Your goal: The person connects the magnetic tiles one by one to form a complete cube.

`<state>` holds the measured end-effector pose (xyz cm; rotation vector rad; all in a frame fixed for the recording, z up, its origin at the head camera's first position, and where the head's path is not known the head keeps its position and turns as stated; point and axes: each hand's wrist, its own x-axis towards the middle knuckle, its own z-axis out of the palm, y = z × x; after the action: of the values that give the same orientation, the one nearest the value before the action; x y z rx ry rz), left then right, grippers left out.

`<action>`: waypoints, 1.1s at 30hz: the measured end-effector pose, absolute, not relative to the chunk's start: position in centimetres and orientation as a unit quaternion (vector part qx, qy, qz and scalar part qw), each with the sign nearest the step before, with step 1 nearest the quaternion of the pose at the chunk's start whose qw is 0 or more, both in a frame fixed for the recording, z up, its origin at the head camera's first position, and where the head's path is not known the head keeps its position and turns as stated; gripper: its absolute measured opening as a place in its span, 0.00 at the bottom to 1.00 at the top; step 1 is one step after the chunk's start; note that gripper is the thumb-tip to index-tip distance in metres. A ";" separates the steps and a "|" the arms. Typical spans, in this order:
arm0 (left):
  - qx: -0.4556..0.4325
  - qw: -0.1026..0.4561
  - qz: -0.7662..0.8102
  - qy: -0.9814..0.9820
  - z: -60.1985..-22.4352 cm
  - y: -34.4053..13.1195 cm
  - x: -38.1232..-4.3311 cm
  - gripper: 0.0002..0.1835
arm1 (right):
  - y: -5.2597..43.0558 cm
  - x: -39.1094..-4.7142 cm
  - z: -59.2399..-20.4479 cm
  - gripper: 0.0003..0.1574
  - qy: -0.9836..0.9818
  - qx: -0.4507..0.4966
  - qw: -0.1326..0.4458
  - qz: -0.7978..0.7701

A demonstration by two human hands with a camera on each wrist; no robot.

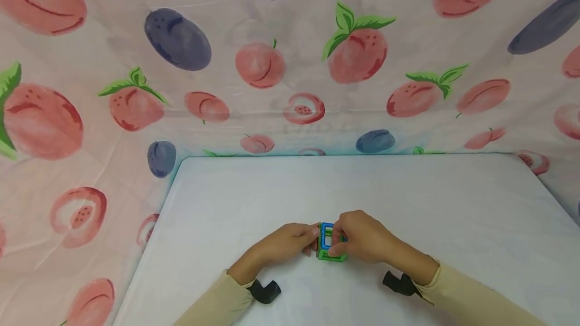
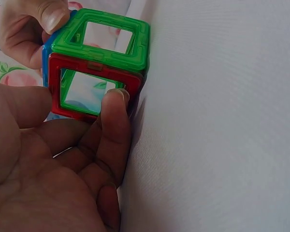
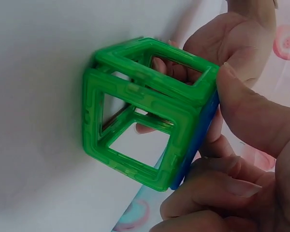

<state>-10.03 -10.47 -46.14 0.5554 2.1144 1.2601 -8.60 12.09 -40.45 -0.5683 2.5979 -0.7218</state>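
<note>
A small cube of see-through magnetic tiles (image 1: 332, 258) sits on the white table between the two hands. Its top is a blue square tile (image 1: 322, 238). Green tiles (image 3: 140, 92) form the sides seen from the right wrist, and a red tile (image 2: 111, 71) faces the left palm. My left hand (image 1: 290, 240) holds the cube at its left side, a fingertip pressed on the red frame and the thumb near the blue edge. From the right, my right hand (image 1: 364, 235) pinches the blue tile, its thumb at the corner by the green frame and other fingers curled over the top.
Around the cube spreads the white tabletop (image 1: 235, 190), its far edge meeting a fruit-printed cloth (image 1: 290, 24) that hangs behind and at both sides. A black strap piece (image 1: 265, 292) sticks out at the left cuff, another (image 1: 400, 283) at the right.
</note>
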 end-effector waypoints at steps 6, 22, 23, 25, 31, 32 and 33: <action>0.210 0.304 0.476 0.798 -46.1 -10.4 -10.1 0.23 | 11.7 -8.5 -40.0 0.16 0.930 -0.189 0.201 -0.244; 0.132 0.249 0.472 0.835 -44.7 -10.0 -9.8 0.22 | 15.6 -8.2 -41.9 0.27 0.872 0.006 0.237 -0.428; 0.123 0.266 0.490 0.821 -44.7 -10.0 -9.8 0.22 | 15.8 -8.0 -42.3 0.29 0.852 0.012 0.266 -0.450; 0.105 0.305 0.527 0.787 -44.8 -9.9 -9.8 0.21 | 16.1 -7.8 -42.9 0.30 0.806 0.011 0.314 -0.502; 0.079 0.367 0.604 0.703 -45.1 -9.6 -9.6 0.16 | 16.4 -7.6 -43.8 0.26 0.683 -0.008 0.375 -0.627; 0.077 0.371 0.611 0.695 -45.2 -9.5 -9.6 0.16 | 16.4 -7.6 -44.0 0.25 0.676 -0.007 0.378 -0.633; 0.074 0.376 0.617 0.687 -45.2 -9.4 -9.6 0.15 | 16.4 -7.6 -44.0 0.24 0.670 -0.007 0.378 -0.638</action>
<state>-9.55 -9.43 -45.24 0.1900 1.7568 1.5796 -7.56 16.37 -44.04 -0.0176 1.7129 -1.6314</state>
